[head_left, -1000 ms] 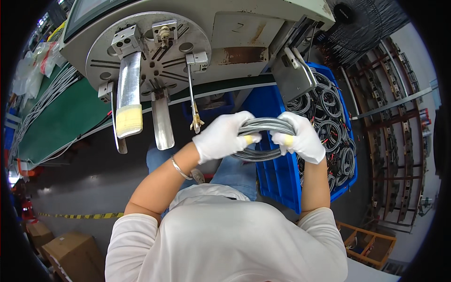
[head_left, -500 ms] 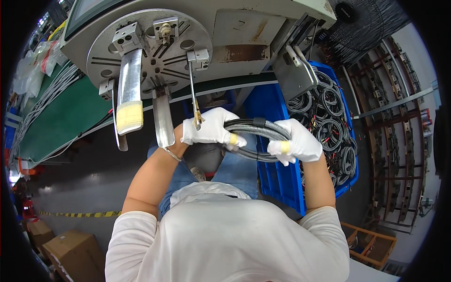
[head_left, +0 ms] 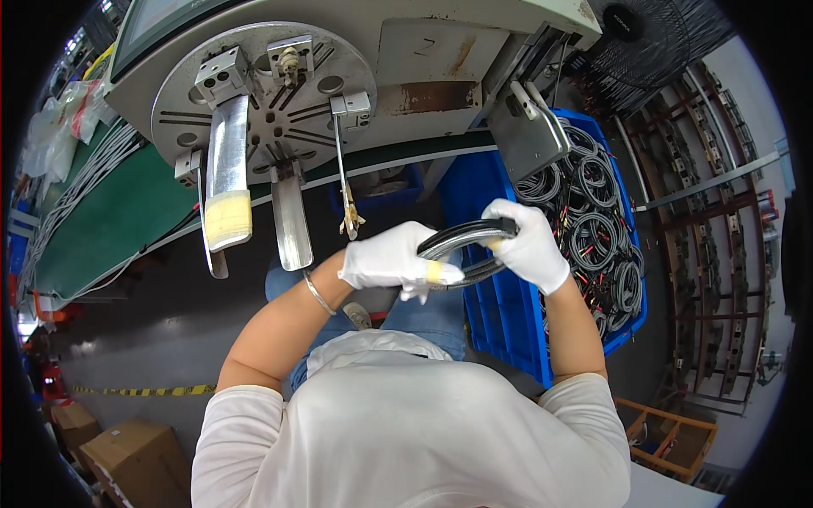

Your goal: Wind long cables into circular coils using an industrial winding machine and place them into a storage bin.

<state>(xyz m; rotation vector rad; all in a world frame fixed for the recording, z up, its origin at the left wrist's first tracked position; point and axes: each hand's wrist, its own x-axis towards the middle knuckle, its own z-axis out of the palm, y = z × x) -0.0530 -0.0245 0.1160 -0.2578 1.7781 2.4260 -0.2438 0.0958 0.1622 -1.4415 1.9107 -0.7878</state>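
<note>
A coiled cable (head_left: pixel 461 240), grey and black, is held between my two white-gloved hands above my lap. My left hand (head_left: pixel 398 258) has its fingers wrapped round the left side of the coil. At the upper right of the loop, my right hand (head_left: pixel 532 247) grips the cable, its fingers curled over the top. Ahead and to the left is a round slotted winding disc (head_left: pixel 279 118) on the machine, with metal arms sticking out toward me. Yellow tape (head_left: pixel 229 218) wraps the tip of one arm. The nearest arm (head_left: pixel 292 224) ends just beyond my left wrist.
A blue bin (head_left: pixel 622 339) full of coiled grey cables (head_left: pixel 593 241) stands at my right. Loose cables (head_left: pixel 85 186) lie on the green bench (head_left: pixel 110 229) at left. A fan (head_left: pixel 652 42) and a metal rack (head_left: pixel 711 237) are far right. Cardboard boxes (head_left: pixel 140 461) sit behind left.
Both hands have shifted with the coil; my left hand came nearer and right, away from the disc's arms. My right hand has turned and moved up over the top of the loop.
</note>
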